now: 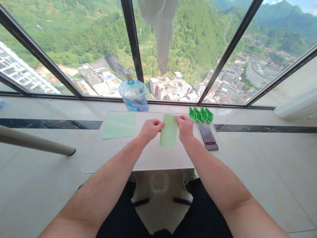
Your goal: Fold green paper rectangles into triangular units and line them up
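A pale green paper rectangle [168, 132], taller than wide, is held up over the white table between my two hands. My left hand [151, 129] pinches its left edge, thumb and fingers closed on it. On the opposite side, my right hand [184, 126] grips the paper near its upper right corner. To the left on the table lies a wider flat sheet of pale green paper [119, 126]. Several bright green folded paper pieces [201, 114] stand in a row at the table's back right, just beyond my right hand.
A phone [209, 138] lies on the right part of the low white table [148, 162]. Behind the table, a large clear water bottle [133, 94] stands by the window. A beige pole [37, 140] reaches in from the left. My feet are below the table's front edge.
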